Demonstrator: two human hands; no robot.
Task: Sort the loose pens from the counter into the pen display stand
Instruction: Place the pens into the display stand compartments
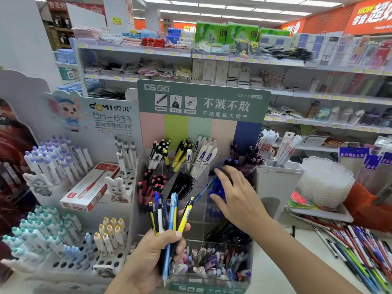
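My left hand (157,249) grips a bundle of pens (167,213), yellow, blue, black and white, held upright in front of the pen display stand (199,107). My right hand (235,194) reaches into the stand's middle-right compartment, its fingers over a cluster of blue pens (218,189); a blue pen (202,193) slants just left of the fingers, and I cannot tell whether the hand holds it. The stand's clear compartments hold black-and-white, yellow, white, red, black and purple pens. Loose pens (356,247) lie scattered on the counter at the right.
A white DOMI pen rack (70,209) with a red-and-white pen box (91,187) stands to the left. A white holder (280,172) with packaged refills and a stack of clear trays (324,183) sit to the right. Store shelves (233,60) fill the background.
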